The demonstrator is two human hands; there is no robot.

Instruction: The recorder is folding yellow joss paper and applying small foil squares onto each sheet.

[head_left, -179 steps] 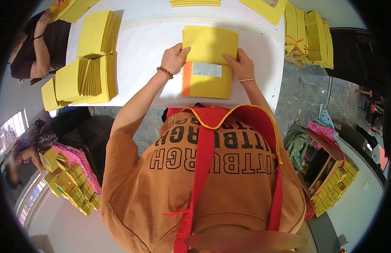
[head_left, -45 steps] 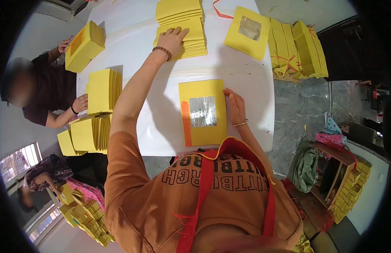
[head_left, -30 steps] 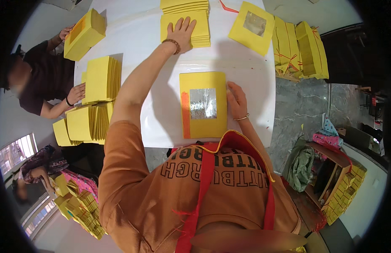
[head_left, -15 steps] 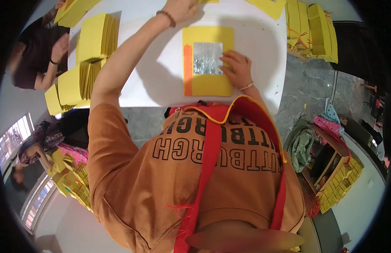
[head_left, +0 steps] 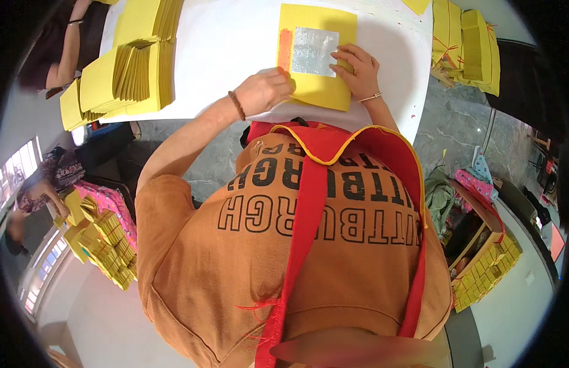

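A yellow sheet of joss paper (head_left: 321,92) lies on the white table in front of me, with a silver foil square (head_left: 314,54) in its middle and an orange strip (head_left: 285,49) along its left side. At the sheet's lower left edge, my left hand (head_left: 263,93) has its fingers closed together, pinching the paper, which bends slightly there. My right hand (head_left: 360,70) rests on the sheet's right side, fingers apart and bent, their tips on the foil's right edge.
Folded yellow paper stacks (head_left: 128,73) stand at the table's left. Tied yellow bundles (head_left: 465,43) sit beyond its right edge. The white table (head_left: 223,49) ends just before my body. Another person's arm (head_left: 68,55) is at the far left.
My left hand has come back from the far side of the table to the sheet's lower left edge. My right hand stays by the foil. The whole view has shifted.
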